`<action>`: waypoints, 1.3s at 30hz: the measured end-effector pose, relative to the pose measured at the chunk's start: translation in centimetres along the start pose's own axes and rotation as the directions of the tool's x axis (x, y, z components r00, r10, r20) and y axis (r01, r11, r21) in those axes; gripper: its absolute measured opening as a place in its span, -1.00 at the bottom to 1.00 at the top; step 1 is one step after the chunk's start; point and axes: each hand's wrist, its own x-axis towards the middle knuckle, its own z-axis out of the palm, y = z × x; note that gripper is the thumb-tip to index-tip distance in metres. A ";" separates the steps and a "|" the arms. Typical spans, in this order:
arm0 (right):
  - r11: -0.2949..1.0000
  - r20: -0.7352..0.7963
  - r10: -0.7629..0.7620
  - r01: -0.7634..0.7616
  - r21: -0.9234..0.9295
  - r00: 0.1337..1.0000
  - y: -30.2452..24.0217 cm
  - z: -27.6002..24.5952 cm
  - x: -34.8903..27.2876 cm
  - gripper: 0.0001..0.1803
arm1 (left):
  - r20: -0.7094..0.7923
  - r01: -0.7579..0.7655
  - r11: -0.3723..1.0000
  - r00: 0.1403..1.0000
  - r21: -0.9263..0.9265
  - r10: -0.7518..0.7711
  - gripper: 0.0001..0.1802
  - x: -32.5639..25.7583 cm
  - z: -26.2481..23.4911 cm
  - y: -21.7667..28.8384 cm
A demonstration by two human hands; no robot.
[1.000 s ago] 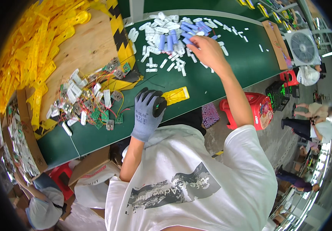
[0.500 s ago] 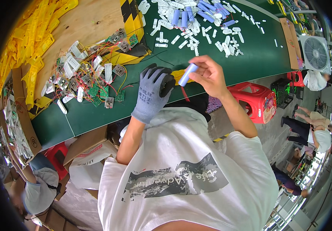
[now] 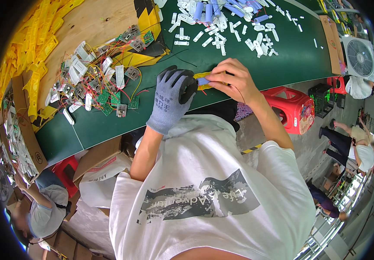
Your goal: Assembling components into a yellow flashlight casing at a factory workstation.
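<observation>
My left hand [image 3: 173, 99], in a grey glove with dark fingertips, is closed on one end of a yellow plastic casing [image 3: 204, 87] over the near edge of the bench. The fingers of my bare right hand [image 3: 236, 81] pinch a blue cylindrical battery cell [image 3: 203, 81], which lies against the casing. Whether the cell is fully seated I cannot tell, since my fingers cover part of it. A thin dark wire hangs by my right fingers. Left of my gloved hand lies a heap of green circuit boards [image 3: 104, 97] with red and yellow wires and white plastic parts.
White plastic pieces [image 3: 206, 42] and more blue cells [image 3: 198, 11] are scattered across the green bench top [image 3: 291, 56]. Yellow casings [image 3: 33, 39] pile up at the far left. A red stool [image 3: 289, 110] stands right of the bench, near a fan [image 3: 360, 58]. Other people are farther off.
My right hand has brought the blue cell down and left onto the yellow casing. The casing, still in my left hand, is now gripped between both hands.
</observation>
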 end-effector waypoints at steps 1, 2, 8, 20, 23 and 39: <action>1.000 -0.001 0.001 -0.001 0.006 1.000 -0.1 0.0 0.1 -0.74 | 0.011 -0.014 1.000 1.000 0.010 0.013 -0.63 -0.1 0.1 -0.2; 1.000 0.011 -0.003 0.003 -0.009 1.000 -0.3 -0.1 0.2 -0.74 | 0.022 -0.027 0.999 0.999 0.020 0.026 -0.61 -0.2 0.1 -0.3; 0.999 0.023 0.020 -0.020 -0.029 1.000 -0.6 -0.1 0.1 -0.59 | -0.274 -0.105 0.994 0.956 0.002 0.102 -0.31 -1.5 -1.6 1.3; 0.946 -0.305 0.321 -0.289 0.146 0.897 -8.6 5.3 -1.6 -0.43 | -0.199 0.351 0.832 0.862 -0.430 -0.466 0.03 -5.5 0.6 6.3; 0.859 -0.196 0.485 -0.422 0.291 0.852 -11.6 5.1 -0.5 -0.37 | -0.201 0.352 0.734 0.812 -0.581 -0.548 -0.08 -3.9 0.9 4.6; 0.592 -0.045 0.790 -0.781 -0.199 0.611 8.3 -8.6 -0.6 -0.73 | 0.158 0.409 0.274 0.759 -0.871 -0.632 -0.66 -1.9 -0.1 2.0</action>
